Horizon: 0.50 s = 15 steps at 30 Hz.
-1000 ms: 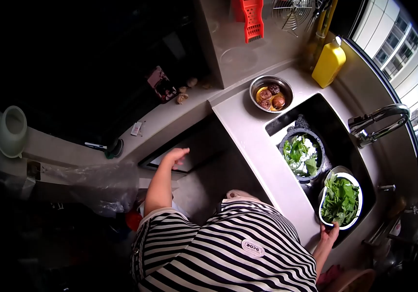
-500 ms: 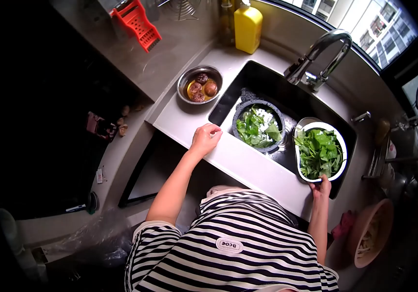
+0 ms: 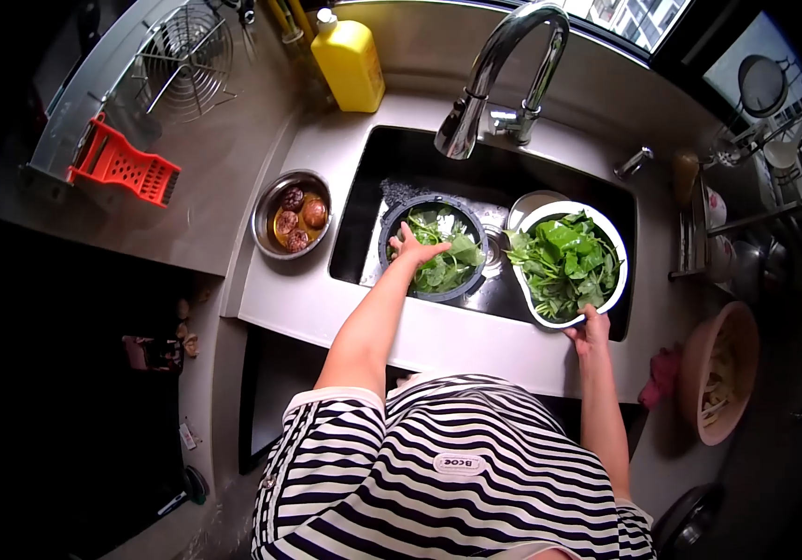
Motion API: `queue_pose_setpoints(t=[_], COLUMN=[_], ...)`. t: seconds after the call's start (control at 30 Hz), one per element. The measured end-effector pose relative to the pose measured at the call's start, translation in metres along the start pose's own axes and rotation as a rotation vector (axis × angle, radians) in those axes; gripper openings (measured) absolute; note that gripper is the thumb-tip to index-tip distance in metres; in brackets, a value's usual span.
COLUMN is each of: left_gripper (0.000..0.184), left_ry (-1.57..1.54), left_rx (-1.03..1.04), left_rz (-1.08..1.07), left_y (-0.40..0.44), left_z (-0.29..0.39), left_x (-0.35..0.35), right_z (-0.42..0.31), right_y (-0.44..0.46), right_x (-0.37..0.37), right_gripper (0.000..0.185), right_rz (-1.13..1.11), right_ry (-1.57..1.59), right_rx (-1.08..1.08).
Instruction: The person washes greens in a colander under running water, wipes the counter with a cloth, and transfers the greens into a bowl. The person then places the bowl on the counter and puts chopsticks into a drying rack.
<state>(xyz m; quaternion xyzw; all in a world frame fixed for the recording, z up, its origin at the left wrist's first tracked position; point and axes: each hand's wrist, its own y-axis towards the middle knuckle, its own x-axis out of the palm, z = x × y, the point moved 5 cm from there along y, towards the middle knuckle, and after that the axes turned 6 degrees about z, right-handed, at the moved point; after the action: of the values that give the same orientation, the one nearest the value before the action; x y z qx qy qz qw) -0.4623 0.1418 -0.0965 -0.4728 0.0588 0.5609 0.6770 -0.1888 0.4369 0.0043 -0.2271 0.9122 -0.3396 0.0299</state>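
Note:
My left hand (image 3: 415,248) reaches over the dark round basin (image 3: 483,233) in the sink, fingers spread above or on the green leaves (image 3: 448,266) inside it. Whether the fingertips touch the leaves I cannot tell. On the right, my right hand (image 3: 591,329) grips the near rim of a white colander (image 3: 621,275), which is heaped with leafy greens (image 3: 564,261). The colander is held at the sink's right side, partly covering a round metal thing (image 3: 532,203) behind it.
The black sink (image 3: 350,219) lies under a chrome faucet (image 3: 499,75). Left of it stands a steel bowl (image 3: 259,219) of mushrooms in liquid. A yellow bottle (image 3: 350,65), a red grater (image 3: 126,166) and a wire rack (image 3: 186,61) are behind. A pink basin (image 3: 742,373) sits at right.
My left hand has moved from the counter's front edge to over the dark basin, and its fingers have spread. My right hand still holds the colander. The camera view has shifted.

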Motion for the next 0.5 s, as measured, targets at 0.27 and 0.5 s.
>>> queue_pose_setpoints(t=[0.27,0.5], left_gripper=[0.108,0.041], left_ry=[0.236,0.412], left_rx=[-0.073,0.303], left_rz=[0.035,0.057], left_y=[-0.018,0.02], left_z=[0.06,0.036], left_x=[0.053,0.043], right_z=[-0.004,-0.005], right_y=[-0.011,-0.015], right_x=[0.005,0.006], right_gripper=[0.046,0.045], right_rz=[0.115,0.141], right_ry=[0.013,-0.021], right_rx=[0.011,-0.01])
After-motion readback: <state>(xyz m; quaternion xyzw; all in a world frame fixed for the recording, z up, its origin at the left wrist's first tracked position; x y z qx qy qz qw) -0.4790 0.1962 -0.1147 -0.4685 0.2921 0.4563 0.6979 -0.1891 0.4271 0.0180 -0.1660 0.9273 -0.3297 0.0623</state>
